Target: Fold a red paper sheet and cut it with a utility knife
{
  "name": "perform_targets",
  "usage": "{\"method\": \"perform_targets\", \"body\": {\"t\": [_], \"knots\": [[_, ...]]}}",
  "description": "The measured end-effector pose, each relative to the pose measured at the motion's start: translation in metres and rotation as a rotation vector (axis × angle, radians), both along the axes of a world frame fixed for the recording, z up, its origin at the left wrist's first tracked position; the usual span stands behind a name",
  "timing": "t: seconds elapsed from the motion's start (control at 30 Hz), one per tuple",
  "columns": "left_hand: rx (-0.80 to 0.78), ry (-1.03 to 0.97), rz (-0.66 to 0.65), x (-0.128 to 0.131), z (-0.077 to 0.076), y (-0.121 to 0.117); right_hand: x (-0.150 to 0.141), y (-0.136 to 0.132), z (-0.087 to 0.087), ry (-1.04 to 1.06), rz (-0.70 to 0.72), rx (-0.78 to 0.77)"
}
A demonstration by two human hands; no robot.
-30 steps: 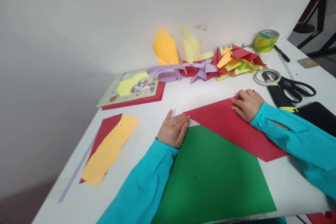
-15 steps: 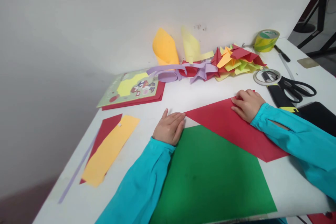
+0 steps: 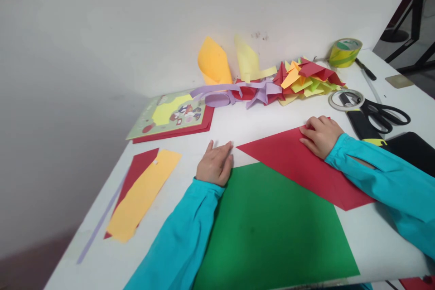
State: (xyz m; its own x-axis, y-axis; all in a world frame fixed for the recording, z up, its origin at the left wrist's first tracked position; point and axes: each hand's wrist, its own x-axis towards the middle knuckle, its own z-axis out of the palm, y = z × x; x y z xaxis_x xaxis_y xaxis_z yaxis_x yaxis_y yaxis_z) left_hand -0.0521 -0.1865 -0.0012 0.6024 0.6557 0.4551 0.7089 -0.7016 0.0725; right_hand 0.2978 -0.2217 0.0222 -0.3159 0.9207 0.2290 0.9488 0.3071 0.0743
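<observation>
A folded red paper triangle [image 3: 299,165] lies on the white table [image 3: 258,120], partly over a large green sheet [image 3: 272,231]. My right hand [image 3: 319,135] presses on the triangle's far corner, fingers bent down flat against it. My left hand [image 3: 215,164] lies flat on the table with fingers straight and together, just left of the triangle's left tip and beside the green sheet's upper left corner. It holds nothing. Both arms wear turquoise sleeves.
A pile of folded coloured paper pieces [image 3: 299,79] and purple strips [image 3: 234,93] lies along the wall. A booklet [image 3: 170,113] sits on red sheets at left; yellow and red strips [image 3: 142,192] lie near the left edge. Scissors [image 3: 380,113], tape rolls [image 3: 345,52] and a black object [image 3: 413,149] are at right.
My left hand has slid left, off the red triangle's left tip, onto the bare table. My right hand has stayed on the far corner.
</observation>
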Motion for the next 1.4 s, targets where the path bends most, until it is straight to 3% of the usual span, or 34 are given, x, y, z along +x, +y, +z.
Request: {"method": "perform_targets", "body": {"t": [0.53, 0.73, 1.0, 1.4], "knots": [[0.085, 0.076, -0.03, 0.013, 0.006, -0.007, 0.0, 0.0, 0.0, -0.001, -0.005, 0.002], [0.181, 0.199, -0.069, 0.019, 0.011, -0.015, -0.001, 0.0, 0.001, -0.006, -0.009, -0.005], [0.162, 0.139, -0.023, 0.02, 0.011, -0.015, -0.001, 0.0, -0.001, 0.0, -0.006, 0.002], [0.043, 0.099, -0.166, 0.015, 0.001, -0.009, 0.0, 0.001, -0.001, -0.001, -0.003, 0.0]]}}
